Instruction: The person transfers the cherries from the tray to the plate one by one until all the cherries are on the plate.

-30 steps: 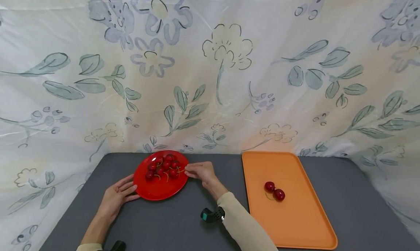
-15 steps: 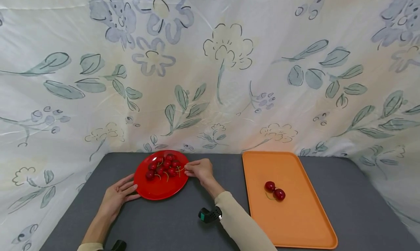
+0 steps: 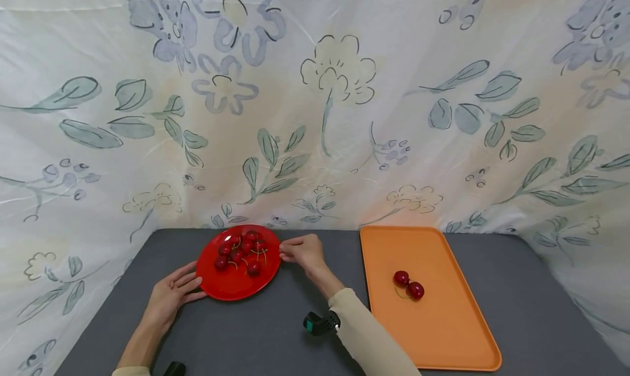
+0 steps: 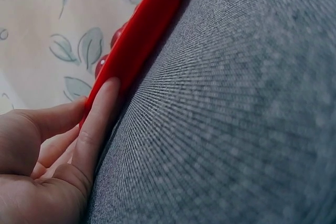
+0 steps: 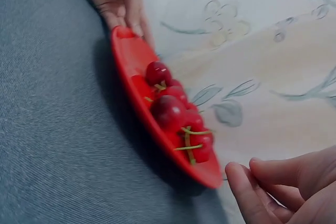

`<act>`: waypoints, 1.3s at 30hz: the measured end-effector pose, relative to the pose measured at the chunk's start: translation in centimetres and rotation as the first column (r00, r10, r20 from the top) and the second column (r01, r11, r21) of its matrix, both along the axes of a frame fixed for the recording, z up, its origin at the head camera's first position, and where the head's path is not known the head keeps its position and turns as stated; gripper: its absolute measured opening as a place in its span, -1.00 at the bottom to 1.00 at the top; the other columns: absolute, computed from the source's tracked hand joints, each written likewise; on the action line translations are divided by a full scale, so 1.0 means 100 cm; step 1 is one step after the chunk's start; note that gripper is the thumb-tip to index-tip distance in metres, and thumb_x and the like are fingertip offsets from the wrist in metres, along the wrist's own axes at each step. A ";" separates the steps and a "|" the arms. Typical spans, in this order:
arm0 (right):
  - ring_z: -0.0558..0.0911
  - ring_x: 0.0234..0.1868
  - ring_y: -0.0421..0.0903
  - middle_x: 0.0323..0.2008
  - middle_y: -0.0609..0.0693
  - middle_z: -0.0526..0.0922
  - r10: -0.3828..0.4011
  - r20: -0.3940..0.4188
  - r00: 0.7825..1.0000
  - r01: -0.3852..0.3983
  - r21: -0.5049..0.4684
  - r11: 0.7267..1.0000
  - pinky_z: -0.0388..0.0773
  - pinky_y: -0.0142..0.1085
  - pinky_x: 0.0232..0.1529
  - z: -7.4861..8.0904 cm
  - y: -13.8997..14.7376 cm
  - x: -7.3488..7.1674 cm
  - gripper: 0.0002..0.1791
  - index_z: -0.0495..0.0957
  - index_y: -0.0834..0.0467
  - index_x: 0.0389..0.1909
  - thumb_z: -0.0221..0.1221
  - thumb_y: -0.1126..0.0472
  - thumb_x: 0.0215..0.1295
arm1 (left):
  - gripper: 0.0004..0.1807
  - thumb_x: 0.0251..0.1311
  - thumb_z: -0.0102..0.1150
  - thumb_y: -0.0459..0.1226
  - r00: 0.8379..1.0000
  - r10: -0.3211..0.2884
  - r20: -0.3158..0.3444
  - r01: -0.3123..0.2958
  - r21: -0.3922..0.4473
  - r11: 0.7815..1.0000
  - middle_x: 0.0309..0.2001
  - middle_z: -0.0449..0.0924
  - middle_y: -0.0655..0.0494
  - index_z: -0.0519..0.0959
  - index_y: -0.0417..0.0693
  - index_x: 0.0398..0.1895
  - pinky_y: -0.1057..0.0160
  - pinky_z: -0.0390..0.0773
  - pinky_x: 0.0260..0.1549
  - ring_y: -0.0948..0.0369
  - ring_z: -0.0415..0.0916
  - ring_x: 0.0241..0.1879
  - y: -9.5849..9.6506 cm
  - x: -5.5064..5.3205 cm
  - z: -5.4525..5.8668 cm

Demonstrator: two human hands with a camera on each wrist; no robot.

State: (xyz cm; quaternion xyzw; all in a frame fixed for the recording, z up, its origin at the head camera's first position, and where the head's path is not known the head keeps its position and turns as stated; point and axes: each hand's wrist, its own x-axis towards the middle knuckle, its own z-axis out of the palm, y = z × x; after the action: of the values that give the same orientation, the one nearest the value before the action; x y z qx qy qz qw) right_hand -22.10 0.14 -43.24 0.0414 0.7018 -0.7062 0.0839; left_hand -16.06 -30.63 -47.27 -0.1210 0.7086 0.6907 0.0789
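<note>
A red plate (image 3: 236, 285) holds several dark red cherries (image 5: 169, 111) with green stems, bunched toward its far side. My left hand (image 3: 167, 294) grips its left rim. In the left wrist view the thumb lies along the outer wall and another finger (image 4: 60, 120) touches the rim's edge. My right hand (image 3: 306, 254) is just off the plate's right rim. In the right wrist view its fingertips (image 5: 236, 174) are slightly apart with nothing between them, beside the plate's end. The nearest cherry stems (image 5: 187, 148) cross each other inside the plate.
An orange tray (image 3: 443, 338) lies to the right on the grey table (image 3: 246, 338), with two cherries (image 3: 408, 285) on it. Behind the table hangs a floral cloth (image 3: 339, 146). A dark device (image 3: 321, 323) is on the right wrist.
My right hand has drawn slightly off the plate's rim, its fingertips away from the stems. The rightmost cherry now lies a little lower, apart from the bunch. The left hand stays on the plate.
</note>
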 end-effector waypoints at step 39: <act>0.71 -0.31 -0.14 -0.28 0.05 0.75 0.457 -0.314 0.832 -0.164 0.647 0.745 0.70 -0.36 -0.26 0.044 0.106 0.035 -0.84 0.74 0.25 -0.19 0.32 0.35 0.21 | -0.27 0.37 0.14 -0.32 1.000 0.008 -0.015 -0.008 -0.004 1.000 0.04 0.58 0.18 0.07 -0.22 0.52 0.15 0.67 -0.09 0.40 0.62 -0.12 0.001 0.001 0.000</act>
State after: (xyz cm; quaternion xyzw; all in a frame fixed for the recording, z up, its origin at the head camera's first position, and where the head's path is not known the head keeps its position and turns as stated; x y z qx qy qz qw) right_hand -18.55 10.77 -38.85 -0.2215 0.8827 -0.4141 0.0204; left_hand -15.92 -30.51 -47.32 -0.1189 0.7101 0.6904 0.0707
